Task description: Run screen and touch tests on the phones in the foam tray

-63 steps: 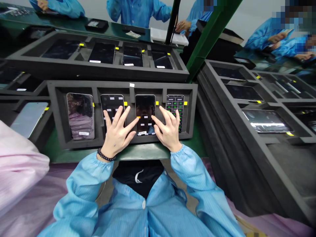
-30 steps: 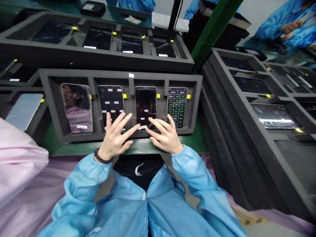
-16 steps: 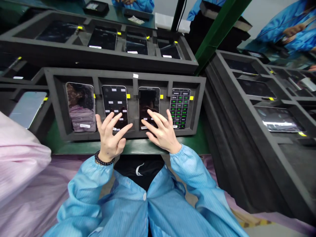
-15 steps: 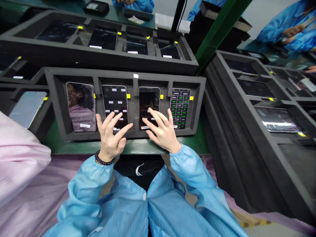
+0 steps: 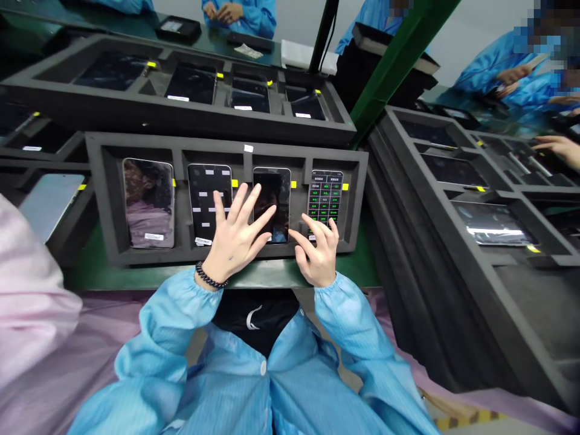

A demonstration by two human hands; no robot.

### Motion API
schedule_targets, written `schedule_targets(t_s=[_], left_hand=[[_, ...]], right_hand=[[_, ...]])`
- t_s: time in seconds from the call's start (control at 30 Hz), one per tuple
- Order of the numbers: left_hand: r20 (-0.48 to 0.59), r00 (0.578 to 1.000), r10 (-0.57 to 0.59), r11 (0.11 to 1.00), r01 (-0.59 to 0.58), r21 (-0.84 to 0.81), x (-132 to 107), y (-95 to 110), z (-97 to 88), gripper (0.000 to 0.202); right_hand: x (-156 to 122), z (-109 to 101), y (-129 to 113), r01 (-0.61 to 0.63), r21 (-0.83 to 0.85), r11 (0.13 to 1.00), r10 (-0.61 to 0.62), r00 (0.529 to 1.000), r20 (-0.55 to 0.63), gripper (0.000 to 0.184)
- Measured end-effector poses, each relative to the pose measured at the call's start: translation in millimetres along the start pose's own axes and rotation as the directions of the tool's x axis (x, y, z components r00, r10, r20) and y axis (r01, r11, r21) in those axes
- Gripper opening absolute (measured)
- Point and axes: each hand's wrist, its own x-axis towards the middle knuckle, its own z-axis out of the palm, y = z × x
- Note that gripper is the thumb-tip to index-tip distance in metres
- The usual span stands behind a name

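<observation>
The left hand [image 5: 235, 237] lies over the third phone [image 5: 277, 193] in the foam tray [image 5: 105, 199]. Its fingers [image 5: 252, 198] are spread wide apart across the dark screen and hold nothing; whether they touch it I cannot tell. The right hand [image 5: 318, 255] hovers at the tray's near rim, fingers bent and slightly apart, tips at the lower end of the fourth phone [image 5: 325, 192], which shows a green grid. The tray sits at the near edge of the green desk [image 5: 365, 269].
</observation>
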Motion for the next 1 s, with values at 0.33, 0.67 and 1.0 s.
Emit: schedule_targets(t_s=[0.33, 0.67, 1.0], left_hand=[[0.060, 0.994, 0.090, 0.996, -0.092, 0.018, 0, -8, -2.2, 0.053], [-0.360, 0.912, -0.198, 0.976, 0.219, 0.017, -16, -71, -33.1, 0.046], [-0.278, 0.932, -0.233, 0.960, 0.266, 0.088, -13, -76, -25.9, 0.052]], right_hand=[[18, 7, -9, -0.012, 0.027, 1.000, 0.013, 1.000, -0.007, 0.030], [83, 27, -29, 0.072, 0.064, 0.995, -0.074, 0.997, 0.023, 0.028], [136, 71, -52, 0.158, 0.027, 0.987, -0.160, 0.966, 0.203, 0.035]])
